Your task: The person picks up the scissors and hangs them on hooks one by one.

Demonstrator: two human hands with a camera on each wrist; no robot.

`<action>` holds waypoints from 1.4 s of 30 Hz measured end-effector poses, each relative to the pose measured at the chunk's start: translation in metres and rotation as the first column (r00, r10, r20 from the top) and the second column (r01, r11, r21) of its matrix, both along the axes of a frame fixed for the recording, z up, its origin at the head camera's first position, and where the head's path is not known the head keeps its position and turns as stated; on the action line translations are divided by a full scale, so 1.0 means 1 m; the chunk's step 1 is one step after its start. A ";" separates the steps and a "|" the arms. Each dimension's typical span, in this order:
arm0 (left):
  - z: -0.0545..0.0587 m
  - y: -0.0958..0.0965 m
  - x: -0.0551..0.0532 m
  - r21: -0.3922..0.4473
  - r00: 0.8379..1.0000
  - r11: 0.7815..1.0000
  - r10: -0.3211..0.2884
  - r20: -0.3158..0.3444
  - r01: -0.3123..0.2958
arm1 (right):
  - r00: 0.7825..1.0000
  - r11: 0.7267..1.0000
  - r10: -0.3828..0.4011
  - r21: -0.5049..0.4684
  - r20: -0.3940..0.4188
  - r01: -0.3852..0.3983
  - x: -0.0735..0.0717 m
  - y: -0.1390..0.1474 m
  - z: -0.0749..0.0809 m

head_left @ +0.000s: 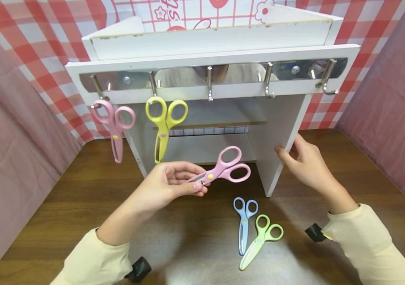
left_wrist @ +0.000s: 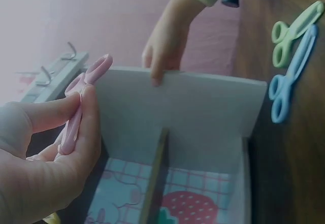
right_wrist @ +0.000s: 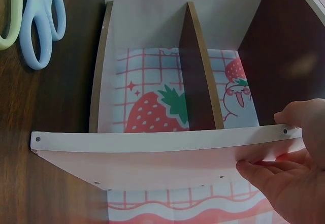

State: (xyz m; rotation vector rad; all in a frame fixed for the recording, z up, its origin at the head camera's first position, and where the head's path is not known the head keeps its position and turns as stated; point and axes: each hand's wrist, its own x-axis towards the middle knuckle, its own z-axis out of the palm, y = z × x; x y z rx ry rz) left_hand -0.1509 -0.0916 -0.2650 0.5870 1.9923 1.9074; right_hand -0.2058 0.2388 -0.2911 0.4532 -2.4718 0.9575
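Note:
My left hand (head_left: 168,184) pinches pink scissors (head_left: 220,168) by the blade end, handles pointing up and right, in front of a white shelf unit. With thumb and fingers, my right hand (head_left: 303,158) grips the edge of the unit's right side panel (head_left: 282,142). A second pair of pink scissors (head_left: 113,126) hangs by one handle loop from the leftmost hook, and yellow scissors (head_left: 163,124) hang from the hook beside it. Blue scissors (head_left: 244,225) and green scissors (head_left: 261,241) lie on the table below, close together.
Metal hooks run along the unit's front rail; the middle hook (head_left: 209,83), another hook (head_left: 268,81) and the rightmost hook (head_left: 327,77) hold nothing. The unit stands on a brown wooden table (head_left: 70,213). Behind it hangs red checked cloth (head_left: 60,43).

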 end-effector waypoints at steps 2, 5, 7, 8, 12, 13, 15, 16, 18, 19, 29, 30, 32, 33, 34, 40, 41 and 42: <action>0.004 -0.003 0.000 -0.004 1.000 1.000 0.012 -0.023 -0.012 | 1.000 1.000 -0.002 0.002 -0.001 0.002 0.000 0.000 0.000; 0.010 -0.006 0.000 -0.005 0.998 0.999 0.032 -0.049 -0.032 | 1.000 1.000 -0.004 0.006 -0.003 0.004 -0.001 0.000 0.001; 0.014 -0.007 0.001 -0.002 0.997 0.999 0.037 -0.062 -0.037 | 1.000 1.000 -0.004 0.007 -0.004 0.004 -0.001 0.000 0.002; 0.015 -0.008 0.001 0.002 0.997 0.999 0.038 -0.063 -0.038 | 1.000 1.000 -0.004 0.007 -0.003 0.004 -0.001 0.000 0.002; 0.023 -0.009 0.004 0.005 0.997 0.999 0.043 -0.064 -0.043 | 1.000 1.000 -0.002 0.006 0.000 0.002 -0.001 0.001 0.002; 0.025 -0.009 0.004 0.005 0.997 0.999 0.046 -0.066 -0.046 | 1.000 1.000 -0.002 0.006 0.001 0.002 -0.001 0.001 0.002; 0.027 -0.010 0.005 0.005 0.996 0.998 0.056 -0.075 -0.056 | 1.000 1.000 -0.002 0.008 0.000 0.002 -0.001 0.001 0.002; 0.028 -0.011 0.005 0.005 0.995 0.998 0.062 -0.083 -0.061 | 1.000 1.000 -0.002 0.008 0.001 0.002 0.000 0.001 0.002; 0.031 -0.012 0.005 0.005 0.993 0.997 0.075 -0.095 -0.074 | 1.000 1.000 -0.001 0.007 0.004 0.001 0.000 0.001 0.002; 0.031 -0.013 0.005 0.004 0.992 0.997 0.080 -0.101 -0.080 | 1.000 1.000 0.000 0.007 0.007 0.000 0.000 0.001 0.002; 0.037 -0.010 0.005 0.036 0.985 0.994 0.112 -0.131 -0.108 | 1.000 1.000 -0.005 0.016 0.010 0.005 0.001 0.000 -0.001; 0.037 -0.009 0.006 0.045 0.985 0.993 0.115 -0.132 -0.110 | 1.000 1.000 -0.005 0.017 0.009 0.005 0.001 0.000 -0.001; 0.036 -0.006 0.006 0.063 0.983 0.991 0.122 -0.134 -0.114 | 1.000 1.000 -0.004 0.017 0.009 0.004 0.001 0.000 -0.001; 0.036 -0.005 0.006 0.074 0.983 0.990 0.126 -0.134 -0.117 | 1.000 1.000 -0.004 0.016 0.008 0.004 0.001 0.000 -0.001; 0.035 -0.003 0.006 0.087 0.982 0.989 0.132 -0.135 -0.121 | 1.000 1.000 -0.002 0.014 0.007 0.002 0.001 0.000 -0.001; 0.035 0.004 0.005 0.193 0.972 0.968 0.189 -0.137 -0.161 | 1.000 1.000 0.004 0.008 -0.005 -0.004 0.001 0.000 -0.001; 0.036 0.005 0.005 0.212 0.972 0.964 0.193 -0.134 -0.162 | 1.000 1.000 0.003 0.009 -0.008 -0.003 0.001 0.000 -0.001; 0.036 0.006 0.005 0.231 0.973 0.960 0.192 -0.132 -0.158 | 1.000 1.000 0.002 0.009 -0.011 -0.002 0.001 0.000 0.000</action>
